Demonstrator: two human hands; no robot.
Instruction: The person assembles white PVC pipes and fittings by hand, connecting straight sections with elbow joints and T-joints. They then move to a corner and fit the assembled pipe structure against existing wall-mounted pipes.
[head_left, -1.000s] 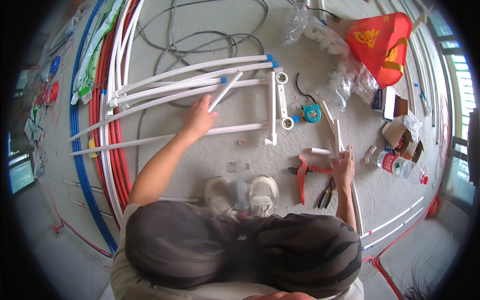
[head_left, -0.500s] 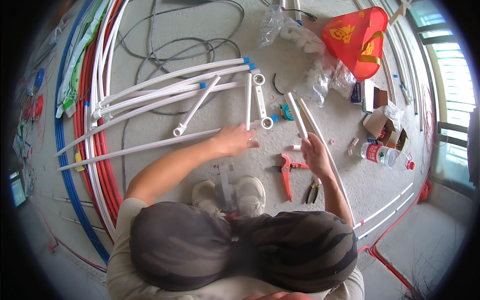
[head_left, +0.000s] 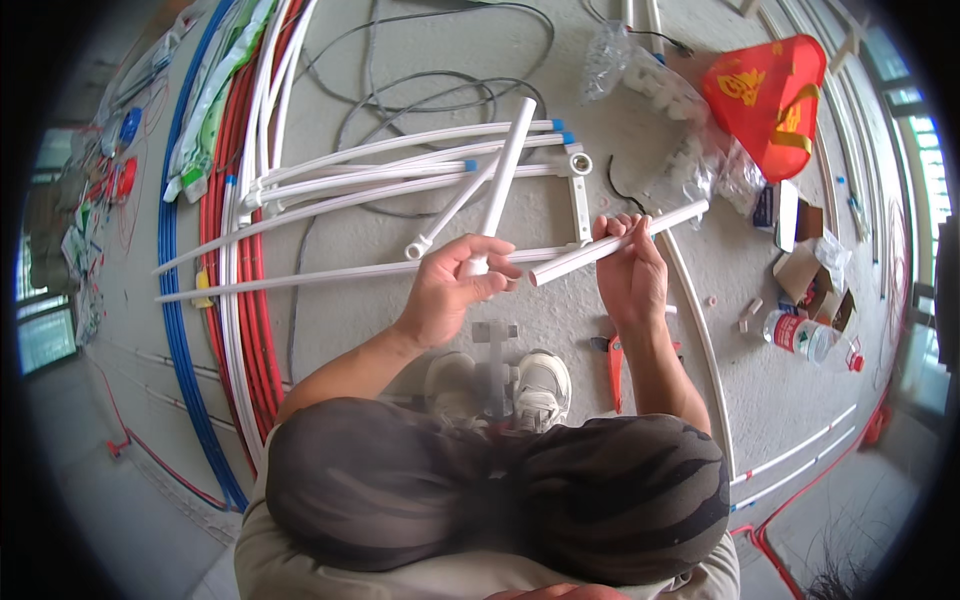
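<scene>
"Entries, largest first?"
"Floor (head_left: 560, 330), grey. Long pipes (head_left: 330, 280), white, lying across it ahead, leftward. Bag (head_left: 765, 110), red, far right."
"Held?"
"Left pipe (head_left: 508, 170), white, tilted; left hand's (head_left: 455, 285) grip closed about its lower end. Right pipe (head_left: 575, 262), white, slanting; right hand's (head_left: 632, 265) grip wrapped round its middle."
"Smallest?"
"Bottle (head_left: 797, 335), clear, lying right."
</scene>
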